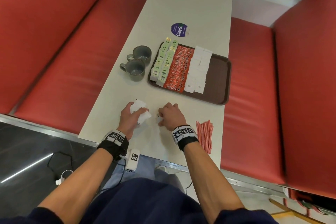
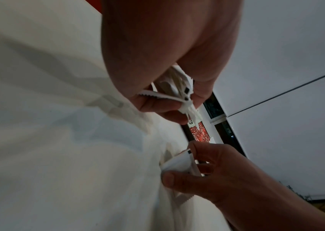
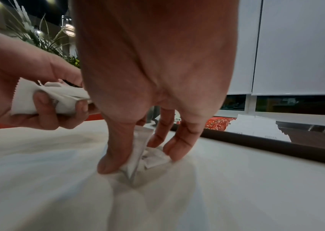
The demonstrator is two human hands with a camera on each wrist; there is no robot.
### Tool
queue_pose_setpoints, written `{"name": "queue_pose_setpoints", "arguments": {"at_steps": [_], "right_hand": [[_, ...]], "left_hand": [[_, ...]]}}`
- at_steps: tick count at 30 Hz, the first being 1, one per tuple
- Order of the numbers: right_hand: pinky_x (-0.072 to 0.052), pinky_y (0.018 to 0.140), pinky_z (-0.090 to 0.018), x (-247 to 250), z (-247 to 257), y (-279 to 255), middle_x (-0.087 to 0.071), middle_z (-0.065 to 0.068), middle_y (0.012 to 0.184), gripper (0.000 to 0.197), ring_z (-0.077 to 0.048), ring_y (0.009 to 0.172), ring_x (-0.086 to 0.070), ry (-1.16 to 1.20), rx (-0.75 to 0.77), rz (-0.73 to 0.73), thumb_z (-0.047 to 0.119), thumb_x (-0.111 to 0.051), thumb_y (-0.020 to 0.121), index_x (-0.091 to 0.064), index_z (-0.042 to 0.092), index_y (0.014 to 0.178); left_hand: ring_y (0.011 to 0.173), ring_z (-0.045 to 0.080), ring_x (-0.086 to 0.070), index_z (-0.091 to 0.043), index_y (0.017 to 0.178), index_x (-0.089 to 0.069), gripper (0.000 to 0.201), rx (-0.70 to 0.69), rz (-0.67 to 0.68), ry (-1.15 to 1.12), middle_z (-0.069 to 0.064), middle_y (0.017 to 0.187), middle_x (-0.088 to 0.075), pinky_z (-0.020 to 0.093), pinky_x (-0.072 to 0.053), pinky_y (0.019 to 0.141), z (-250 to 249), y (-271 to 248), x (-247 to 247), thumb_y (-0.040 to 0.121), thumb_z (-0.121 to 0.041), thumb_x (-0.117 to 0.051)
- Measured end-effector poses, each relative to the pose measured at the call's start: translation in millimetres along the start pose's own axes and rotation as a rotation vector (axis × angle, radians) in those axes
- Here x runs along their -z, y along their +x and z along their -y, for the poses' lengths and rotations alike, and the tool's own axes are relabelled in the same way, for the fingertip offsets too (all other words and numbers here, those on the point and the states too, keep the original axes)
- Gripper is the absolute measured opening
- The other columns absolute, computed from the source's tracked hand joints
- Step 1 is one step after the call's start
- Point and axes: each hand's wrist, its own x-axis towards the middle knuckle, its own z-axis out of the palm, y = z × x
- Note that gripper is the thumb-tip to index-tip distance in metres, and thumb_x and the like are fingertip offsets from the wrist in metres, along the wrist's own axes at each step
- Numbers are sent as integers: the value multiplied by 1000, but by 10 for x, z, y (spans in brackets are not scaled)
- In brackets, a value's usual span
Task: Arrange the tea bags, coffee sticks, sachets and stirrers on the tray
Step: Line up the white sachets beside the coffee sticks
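Observation:
A brown tray (image 1: pixel 219 78) on the white table holds rows of green tea bags (image 1: pixel 161 62), red coffee sticks (image 1: pixel 179 71) and white sachets (image 1: pixel 199 67). Near the table's front edge my left hand (image 1: pixel 133 114) grips a bunch of white sachets (image 1: pixel 141 110) above the tabletop; in the left wrist view the bunch (image 2: pixel 179 92) sits between thumb and fingers. Just to its right my right hand (image 1: pixel 168 115) pinches a few white sachets (image 3: pixel 147 156) lying on the table, thumb on one side, fingers on the other. Red-and-white stirrers (image 1: pixel 204 135) lie in a bundle right of my right wrist.
Two grey mugs (image 1: pixel 139 62) stand left of the tray. A purple round sticker (image 1: pixel 179 30) lies beyond it. Red bench seats (image 1: pixel 63 56) flank the table on both sides. The tray's right third is bare.

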Motion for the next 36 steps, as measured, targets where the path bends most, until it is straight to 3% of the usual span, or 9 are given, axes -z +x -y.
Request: {"name": "queue_pose_setpoints", "arguments": {"at_steps": [7, 9, 12, 17, 22, 26, 29, 32, 36], "right_hand": [[-51, 98, -40, -157, -106, -51, -43, -12, 129, 31, -36, 107, -53, 242, -144, -74, 16, -88, 86, -65, 15, 107], [-52, 98, -40, -173, -108, -86, -49, -14, 125, 29, -37, 107, -55, 303, -184, -90, 17, -87, 85, -64, 17, 102], [-47, 84, -38, -157, -120, -167, -66, -10, 100, 31, -34, 98, -61, 352, -195, -109, 19, -89, 84, -58, 19, 90], [-35, 62, -32, -52, -247, -337, -58, 1, 77, 43, -18, 73, -50, 732, -270, -305, 35, -92, 85, -56, 13, 81], [-60, 78, -33, 241, -219, -480, -80, 1, 102, 29, -17, 91, -75, 1039, -195, -343, 39, -88, 91, -75, 16, 102], [-61, 81, -36, 356, -180, -525, -79, 0, 105, 26, -22, 94, -76, 1009, -153, -318, 39, -87, 93, -75, 20, 104], [-59, 79, -36, 446, -159, -591, -80, 1, 96, 19, -19, 89, -75, 994, -103, -268, 37, -83, 96, -75, 20, 102], [-52, 70, -28, 516, -170, -616, -77, -1, 91, 17, -12, 77, -67, 932, -37, -202, 36, -78, 101, -72, 20, 102], [-65, 79, -36, 565, -223, -649, -79, -8, 102, 22, -21, 90, -77, 1061, -40, -200, 35, -72, 106, -71, 14, 111]], "left_hand": [[124, 33, -69, -45, 121, -63, 65, -54, 39, 33, 8, 130, -73, 43, -59, 73, -29, -87, -33, 62, -46, -90], [125, 32, -68, -49, 126, -63, 66, -82, 58, 56, 8, 133, -71, 40, -57, 67, -51, -133, -51, 65, -44, -88], [124, 31, -66, -53, 133, -62, 65, -102, 88, 89, 8, 137, -67, 39, -57, 65, -73, -182, -71, 74, -36, -83], [113, 29, -73, -40, 124, -63, 36, -92, 132, 89, 6, 116, -79, 31, -51, 58, -106, -202, -130, 101, -12, -70], [99, 25, -72, -30, 120, -65, 15, -67, 204, 70, 4, 111, -80, 32, -49, 62, -174, -256, -290, 106, -35, -68], [88, 21, -65, -24, 117, -67, 29, -75, 292, 44, 5, 111, -70, 27, -43, 54, -277, -307, -449, 108, -50, -59], [85, 20, -68, -22, 117, -69, 27, -84, 327, 51, 6, 110, -72, 26, -42, 51, -350, -317, -530, 104, -46, -66], [91, 25, -69, -21, 117, -73, 19, -98, 371, 64, 10, 112, -72, 35, -53, 62, -368, -283, -547, 105, -36, -70], [95, 24, -68, -18, 107, -76, 10, -176, 350, 132, 0, 104, -71, 40, -57, 70, -370, -244, -565, 104, -27, -73]]}}
